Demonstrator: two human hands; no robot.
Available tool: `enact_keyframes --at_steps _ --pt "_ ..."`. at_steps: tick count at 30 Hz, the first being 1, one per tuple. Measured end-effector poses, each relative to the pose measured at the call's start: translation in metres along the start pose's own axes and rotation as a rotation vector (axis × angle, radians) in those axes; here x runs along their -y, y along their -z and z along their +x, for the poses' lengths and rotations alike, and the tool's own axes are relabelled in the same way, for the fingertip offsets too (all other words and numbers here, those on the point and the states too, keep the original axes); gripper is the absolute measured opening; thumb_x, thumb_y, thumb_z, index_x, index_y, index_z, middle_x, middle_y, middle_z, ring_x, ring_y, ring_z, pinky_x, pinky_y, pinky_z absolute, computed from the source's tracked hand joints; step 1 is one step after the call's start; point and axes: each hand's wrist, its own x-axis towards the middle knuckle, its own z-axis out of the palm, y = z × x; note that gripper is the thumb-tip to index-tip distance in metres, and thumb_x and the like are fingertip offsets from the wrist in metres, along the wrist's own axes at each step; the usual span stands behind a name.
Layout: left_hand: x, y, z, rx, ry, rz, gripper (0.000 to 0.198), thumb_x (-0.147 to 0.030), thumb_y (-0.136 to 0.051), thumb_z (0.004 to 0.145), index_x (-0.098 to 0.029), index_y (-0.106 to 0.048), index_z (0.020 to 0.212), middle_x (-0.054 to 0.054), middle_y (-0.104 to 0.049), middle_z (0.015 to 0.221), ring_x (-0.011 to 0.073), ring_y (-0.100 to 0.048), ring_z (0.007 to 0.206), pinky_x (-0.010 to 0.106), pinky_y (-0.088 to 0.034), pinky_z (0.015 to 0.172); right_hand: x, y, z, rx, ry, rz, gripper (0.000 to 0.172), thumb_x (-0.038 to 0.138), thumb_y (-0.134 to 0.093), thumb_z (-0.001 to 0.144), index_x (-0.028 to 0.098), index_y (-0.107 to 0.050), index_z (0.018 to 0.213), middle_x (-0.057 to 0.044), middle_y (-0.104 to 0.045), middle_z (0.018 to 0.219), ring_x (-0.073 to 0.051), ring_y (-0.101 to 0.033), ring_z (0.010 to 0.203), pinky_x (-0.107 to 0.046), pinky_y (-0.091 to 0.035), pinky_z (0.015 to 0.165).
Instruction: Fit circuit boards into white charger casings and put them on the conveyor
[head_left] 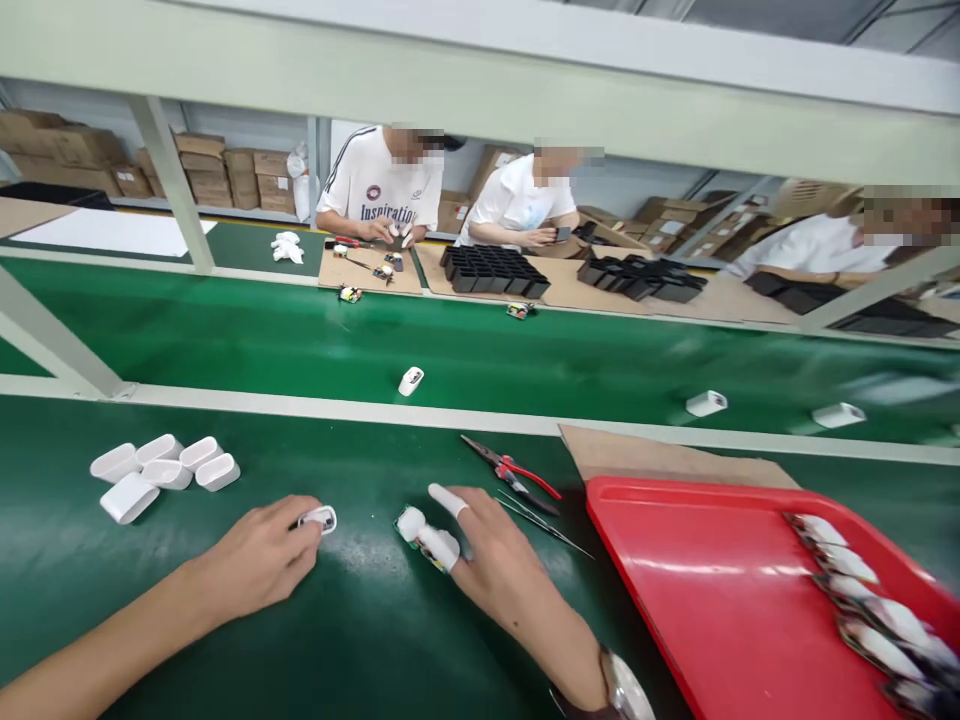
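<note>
My left hand [262, 560] rests on the green table, its fingers closed round a small white plastic shell [319, 519]. My right hand [480, 550] lies beside it with white cots on the fingertips. Its thumb and a finger pinch a small part with a green circuit board [414, 530]. A cluster of several white plastic shells [161, 470] lies to the left of my left hand.
Red-handled pliers [514, 472] and tweezers [541, 523] lie right of my right hand. A red tray [705, 590] holds a row of small assemblies [870, 610]. White shells [410, 381] ride the green conveyor [525, 350]. Three people work at the far side with black trays [495, 270].
</note>
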Motion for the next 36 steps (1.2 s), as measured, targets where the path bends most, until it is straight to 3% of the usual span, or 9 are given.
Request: enact_keyframes --at_steps 4,7,11,15,19,22,27,31,36 --pt "0.068 0.021 0.076 -0.005 0.265 0.066 0.013 -0.022 -0.054 0.1 -0.021 -0.067 0.102 0.011 -0.071 0.118 0.0252 -0.072 0.107 0.037 -0.059 0.097 0.004 -0.018 -0.009 0.089 0.034 -0.102 0.02 0.021 -0.062 0.095 0.018 -0.063 0.115 -0.014 -0.069 0.106 -0.032 -0.067 0.089 -0.05 -0.061 0.075" --pt "0.122 0.034 0.129 -0.041 0.416 0.133 0.008 -0.019 -0.059 0.093 -0.018 -0.066 0.089 0.012 -0.072 0.099 0.0269 -0.074 0.089 0.037 -0.059 0.082 0.014 -0.032 -0.001 0.114 0.079 -0.071 0.027 0.007 -0.054 0.091 0.017 -0.061 0.115 -0.013 -0.069 0.108 -0.03 -0.067 0.094 -0.048 -0.061 0.081" --pt "0.147 0.049 0.141 -0.046 0.477 0.145 0.01 -0.028 -0.068 0.09 -0.018 -0.068 0.087 0.011 -0.074 0.093 0.0284 -0.074 0.082 0.037 -0.058 0.075 0.023 -0.034 0.009 0.1 0.134 -0.033 0.034 0.008 -0.054 0.094 0.016 -0.058 0.127 -0.013 -0.07 0.11 -0.029 -0.067 0.097 -0.048 -0.06 0.087" --pt "0.124 0.077 0.082 -0.048 0.44 0.112 0.033 -0.053 -0.069 0.092 -0.022 -0.071 0.104 0.011 -0.072 0.126 0.0316 -0.069 0.114 0.043 -0.057 0.097 0.02 -0.022 0.007 0.056 0.101 -0.018 0.042 0.025 -0.064 0.098 0.016 -0.055 0.138 -0.013 -0.07 0.107 -0.031 -0.068 0.094 -0.054 -0.061 0.087" --pt "0.101 0.101 0.0 0.048 0.272 0.146 0.04 -0.067 -0.073 0.087 -0.027 -0.076 0.091 0.008 -0.067 0.14 0.0393 -0.052 0.141 0.056 -0.048 0.113 0.012 -0.008 0.009 0.167 0.187 0.094 0.056 -0.002 -0.049 0.087 0.024 -0.06 0.135 -0.011 -0.06 0.148 -0.031 -0.059 0.131 -0.052 -0.058 0.102" --pt "0.093 0.095 -0.037 0.052 0.227 0.202 0.033 -0.059 -0.069 0.094 -0.028 -0.079 0.093 0.009 -0.066 0.145 0.044 -0.046 0.147 0.067 -0.045 0.113 0.014 -0.009 0.018 0.266 0.266 0.121 0.058 -0.009 -0.047 0.082 0.025 -0.065 0.126 -0.007 -0.063 0.145 -0.029 -0.059 0.13 -0.049 -0.059 0.101" --pt "0.056 0.054 -0.026 0.02 0.188 0.018 0.028 -0.038 -0.059 0.103 -0.022 -0.069 0.082 0.008 -0.071 0.136 0.0319 -0.062 0.133 0.05 -0.054 0.108 0.034 -0.023 0.029 0.31 0.178 0.055 0.005 0.02 -0.072 0.095 0.019 -0.07 0.099 -0.011 -0.068 0.111 -0.027 -0.066 0.093 -0.048 -0.063 0.085" --pt "0.01 0.009 -0.001 0.032 0.151 -0.158 0.021 -0.025 -0.057 0.102 -0.021 -0.058 0.082 0.009 -0.072 0.116 0.0202 -0.073 0.097 0.031 -0.06 0.082 0.039 -0.029 0.02 0.267 0.216 0.063 0.015 0.012 -0.062 0.098 0.018 -0.069 0.109 -0.015 -0.064 0.128 -0.03 -0.064 0.109 -0.05 -0.061 0.093" --pt "-0.003 -0.012 -0.005 0.013 0.307 -0.255 0.054 -0.056 -0.089 0.076 -0.022 -0.059 0.105 0.011 -0.068 0.124 0.0291 -0.071 0.102 0.038 -0.062 0.077 0.039 -0.03 0.008 0.112 0.161 0.212 0.035 0.012 -0.053 0.104 0.018 -0.054 0.138 -0.013 -0.067 0.117 -0.027 -0.064 0.104 -0.048 -0.062 0.09"
